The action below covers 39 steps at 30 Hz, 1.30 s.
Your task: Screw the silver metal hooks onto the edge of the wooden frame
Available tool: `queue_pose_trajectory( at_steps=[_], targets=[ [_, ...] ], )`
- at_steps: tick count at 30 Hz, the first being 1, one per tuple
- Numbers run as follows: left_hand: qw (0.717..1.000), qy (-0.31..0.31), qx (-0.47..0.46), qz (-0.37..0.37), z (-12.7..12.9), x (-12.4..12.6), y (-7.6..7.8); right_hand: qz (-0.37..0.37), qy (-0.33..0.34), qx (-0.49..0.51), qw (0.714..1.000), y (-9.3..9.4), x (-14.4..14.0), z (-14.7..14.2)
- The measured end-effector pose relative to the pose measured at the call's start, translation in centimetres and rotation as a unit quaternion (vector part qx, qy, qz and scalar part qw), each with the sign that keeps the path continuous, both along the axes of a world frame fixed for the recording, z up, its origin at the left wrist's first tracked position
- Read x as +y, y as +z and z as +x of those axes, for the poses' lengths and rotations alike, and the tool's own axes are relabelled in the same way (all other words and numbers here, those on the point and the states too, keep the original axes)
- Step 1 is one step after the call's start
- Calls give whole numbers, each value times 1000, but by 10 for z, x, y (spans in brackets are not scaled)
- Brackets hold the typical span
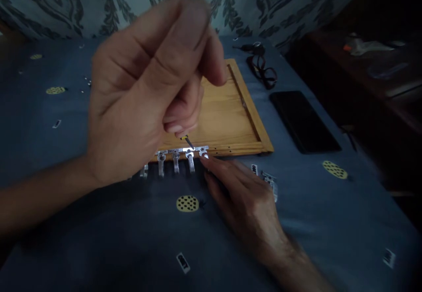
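Two hands are working over a table that is wearing a blue cloth [99, 221]. The left hand [145, 94] is hanging close to the camera, its fingers curling tightly around a small screwdriver [187, 140]; only a yellow bit of the handle and the thin dark shaft are poking out below the fingers, and the tip is pressing down on a row of metal brackets [176, 158]. I am counting four brackets clearly, side by side, with a fifth one half hiding under the left wrist. They are sitting along the near edge of a shallow wooden tray [231, 120], their legs hanging off onto the cloth.

The right hand [240, 195] is lying low on the cloth with its fingers stretching forward, not gripping anything; the fingertips are pressing against the rightmost bracket, just beside the screwdriver's tip.

The tray is showing only bare wood inside its raised rim, as far as the left hand is letting me see. A couple of loose metal pieces [271, 182] are lying just right of the right hand. One dark phone [303, 120] is resting face up to the right of the tray, and one pair of glasses [263, 70] is lying beyond it.
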<state>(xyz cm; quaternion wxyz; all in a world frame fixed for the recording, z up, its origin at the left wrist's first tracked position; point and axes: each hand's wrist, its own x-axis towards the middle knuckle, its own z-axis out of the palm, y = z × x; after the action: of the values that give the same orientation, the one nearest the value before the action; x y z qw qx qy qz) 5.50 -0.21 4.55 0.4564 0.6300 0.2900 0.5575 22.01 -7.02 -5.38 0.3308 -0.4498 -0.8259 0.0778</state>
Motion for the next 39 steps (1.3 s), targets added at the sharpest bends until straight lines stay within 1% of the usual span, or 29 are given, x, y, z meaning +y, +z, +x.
queue_pose_trajectory(
  at_steps=[4, 7, 12, 17, 22, 27, 28, 31, 34, 38, 39],
  targets=[
    [997, -38, 4, 60, 2, 0, -1, -5, -5, 0, 1000, -1, -1, 0],
    [997, -51, 18, 58, 4, 1, -4, -5, -7, 2, 1000, -2, -1, 0],
    [997, -52, 2, 62, 9, 3, -7, -3, -14, -1, 1000, -3, -1, -1],
    [996, -70, -10, 48, 9, 7, -11, 5, -11, -9, 1000, -3, 0, -1],
    [997, -79, 13, 20, 10, 6, -11, 6, -6, -6, 1000, -2, 0, -1],
    [992, -106, -10, 66, 14, 6, -12, 10, -7, -6, 1000, -3, 0, 0],
    [992, -108, -12, 71, 14, 6, -13, 12, -8, -4, 1000, -3, 0, 0],
    [995, -86, 4, 52, 16, 4, -11, 9, -10, -3, 1000, -4, 0, 0],
    [993, -92, 7, 67, 16, 3, -9, 9, -11, -5, 1000, -4, 0, 1],
    [997, -69, 13, 43, 17, 3, -9, 8, -8, -2, 1000, -4, 0, 0],
    [996, -73, 8, 51, 17, 4, -9, 7, -9, -3, 1000, -4, 0, 0]
  ],
)
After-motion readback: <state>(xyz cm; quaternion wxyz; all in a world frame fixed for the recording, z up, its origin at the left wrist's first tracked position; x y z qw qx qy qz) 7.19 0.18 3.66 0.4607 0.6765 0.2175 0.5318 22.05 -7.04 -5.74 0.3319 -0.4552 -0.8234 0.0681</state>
